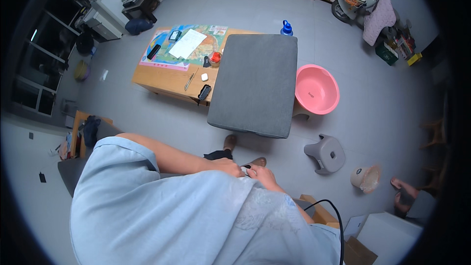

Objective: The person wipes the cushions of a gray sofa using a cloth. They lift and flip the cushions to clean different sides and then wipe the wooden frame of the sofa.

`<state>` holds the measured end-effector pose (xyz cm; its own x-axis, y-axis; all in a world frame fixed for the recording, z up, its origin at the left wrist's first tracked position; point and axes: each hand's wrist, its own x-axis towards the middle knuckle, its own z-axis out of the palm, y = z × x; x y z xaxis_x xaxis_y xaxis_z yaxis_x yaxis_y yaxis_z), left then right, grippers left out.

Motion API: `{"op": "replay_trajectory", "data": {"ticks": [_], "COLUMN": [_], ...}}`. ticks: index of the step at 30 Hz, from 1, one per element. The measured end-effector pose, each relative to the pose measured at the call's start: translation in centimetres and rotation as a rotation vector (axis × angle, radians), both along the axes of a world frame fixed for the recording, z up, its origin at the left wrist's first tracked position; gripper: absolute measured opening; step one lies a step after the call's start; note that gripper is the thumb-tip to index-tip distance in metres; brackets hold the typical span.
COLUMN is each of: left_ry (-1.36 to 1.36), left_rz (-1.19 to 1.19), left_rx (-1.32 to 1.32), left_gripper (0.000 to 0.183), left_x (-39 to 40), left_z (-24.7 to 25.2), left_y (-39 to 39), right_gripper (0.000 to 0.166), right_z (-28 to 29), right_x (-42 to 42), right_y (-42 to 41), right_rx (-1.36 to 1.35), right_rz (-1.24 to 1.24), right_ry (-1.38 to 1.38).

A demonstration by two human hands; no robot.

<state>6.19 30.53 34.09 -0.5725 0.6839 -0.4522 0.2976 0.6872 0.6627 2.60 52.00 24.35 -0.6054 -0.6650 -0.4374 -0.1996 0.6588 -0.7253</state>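
Observation:
Low in front of my body, my left hand point(229, 167) and my right hand point(262, 176) come close together with curled fingers. Between them shows a small white item point(244, 170), gripped from both sides. Most of it is hidden by the fingers, so its kind cannot be told. Beyond the hands, a large grey fabric cushion point(255, 84) lies across the right part of a wooden coffee table point(167, 77). My light blue shirt point(176, 213) fills the lower part of the view.
A pink basin point(317, 89) rests on a stool beside the cushion. A grey plastic stool point(327, 154) and a lined waste bin point(365, 179) stand to the right, near another person's leg point(406, 190). Maps, papers point(188, 44) and an eyeglass case point(204, 92) lie on the table.

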Motion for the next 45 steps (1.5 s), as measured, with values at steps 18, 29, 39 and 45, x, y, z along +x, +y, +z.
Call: {"op": "replay_trajectory", "data": {"ticks": [18, 29, 39, 45], "left_ry": [-0.239, -0.338, -0.439, -0.834], "left_rz": [0.021, 1.551, 1.688, 1.692], "left_rx": [0.49, 0.404, 0.289, 0.424], "left_gripper": [0.023, 0.034, 0.051, 0.055], "left_x": [-6.1, -15.8, -18.4, -20.1], "left_z": [-5.8, -28.6, -47.6, -47.2], "left_y": [-1.5, -23.1, -34.0, -36.8], "right_gripper": [0.033, 0.029, 0.054, 0.06], "right_z": [-1.6, -8.6, -16.3, -15.0], "right_x": [0.6, -13.7, -28.6, -32.3], "right_y": [-0.9, -5.2, -10.0, -10.3], "right_rx": [0.173, 0.35, 0.447, 0.548], "right_rz": [-0.445, -0.673, -0.971, -0.939], "right_ry": [-0.048, 0.347, 0.379, 0.203]}}
